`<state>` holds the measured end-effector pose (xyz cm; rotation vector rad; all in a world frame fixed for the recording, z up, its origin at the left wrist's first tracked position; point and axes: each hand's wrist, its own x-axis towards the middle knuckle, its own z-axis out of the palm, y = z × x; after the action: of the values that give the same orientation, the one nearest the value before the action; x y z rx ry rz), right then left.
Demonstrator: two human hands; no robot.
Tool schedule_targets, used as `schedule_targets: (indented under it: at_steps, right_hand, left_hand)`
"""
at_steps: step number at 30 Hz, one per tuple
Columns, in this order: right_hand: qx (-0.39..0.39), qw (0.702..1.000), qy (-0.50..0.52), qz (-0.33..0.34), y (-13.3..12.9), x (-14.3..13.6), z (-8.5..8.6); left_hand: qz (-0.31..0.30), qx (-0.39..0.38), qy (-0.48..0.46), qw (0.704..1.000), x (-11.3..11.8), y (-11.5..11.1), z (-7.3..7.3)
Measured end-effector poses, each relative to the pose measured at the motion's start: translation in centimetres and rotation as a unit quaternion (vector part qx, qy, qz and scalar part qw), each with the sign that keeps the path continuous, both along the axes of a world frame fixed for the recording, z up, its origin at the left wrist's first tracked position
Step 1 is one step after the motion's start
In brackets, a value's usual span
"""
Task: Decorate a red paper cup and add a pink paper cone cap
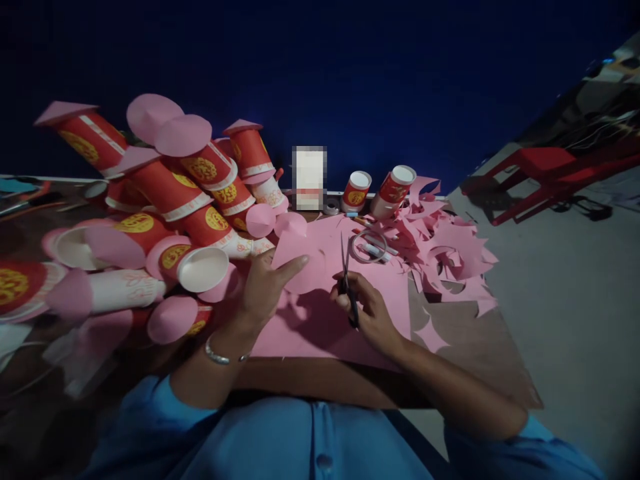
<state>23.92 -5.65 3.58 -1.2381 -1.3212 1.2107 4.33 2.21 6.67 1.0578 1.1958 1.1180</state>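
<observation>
My left hand [263, 287] is closed on a rounded piece of pink paper [305, 275], with the thumb lying on top and the fingers hidden beneath. To its right, my right hand [373, 310] grips a pair of black-handled scissors [345, 263]. Their narrow blades point away from me, slightly parted, and stand apart from the held paper. Below both hands a large pink paper sheet [320, 337] lies on the brown table [475, 340]. A shadow falls across this sheet.
Red paper-cup rockets [165, 187] with pink cones are heaped at the left. Two red cups [357, 190] stand at the back, near a roll of tape [369, 247]. Pink paper scraps [445, 247] pile up on the right. Beyond the table stands a red stool [540, 173].
</observation>
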Motion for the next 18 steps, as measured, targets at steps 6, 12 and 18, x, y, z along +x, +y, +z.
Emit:
schedule_targets:
  at_steps: [6, 12, 18]
  right_hand:
    - [-0.033, 0.999, -0.011, 0.033, -1.4, 0.2, -0.6]
    - [-0.018, 0.999, -0.015, 0.046, -1.5, -0.1, -0.9]
    - [0.022, 0.999, -0.019, 0.040, -1.8, -0.2, -0.9]
  left_hand:
    - [-0.007, 0.063, 0.132, 0.989, 0.3, -0.4, 0.7]
    - [-0.025, 0.114, 0.197, 0.974, 0.4, -0.9, 0.6]
    - [-0.012, 0.134, 0.186, 0.973, 0.7, -1.2, 0.4]
